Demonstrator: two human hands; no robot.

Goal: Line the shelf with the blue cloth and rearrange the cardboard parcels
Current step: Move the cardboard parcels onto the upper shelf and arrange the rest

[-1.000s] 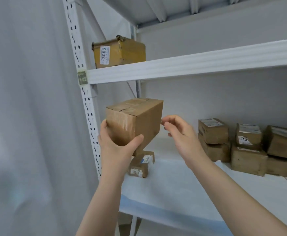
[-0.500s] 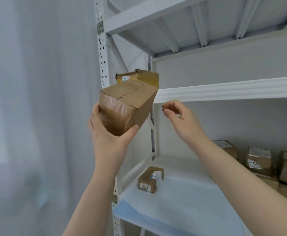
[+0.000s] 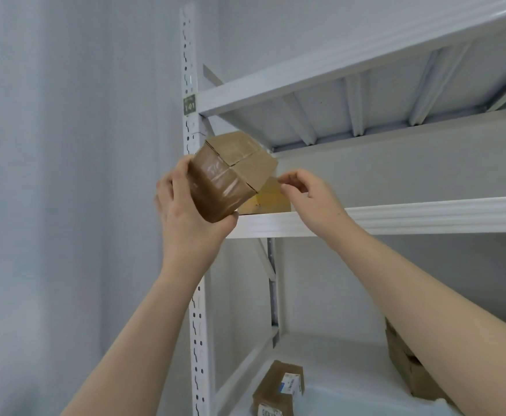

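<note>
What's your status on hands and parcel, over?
Left hand grips taped parcel, tilted at the upper shelf edge. Right hand curled beside it, contact unclear. Yellowish box on that shelf sits right behind, in the way.

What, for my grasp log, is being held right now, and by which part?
The left hand grips the taped parcel by its lower end, thumb beneath, fingers on its left side. The right hand holds nothing.

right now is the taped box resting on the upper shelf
No, the left hand holds the taped box tilted, off the shelf beam.
</note>
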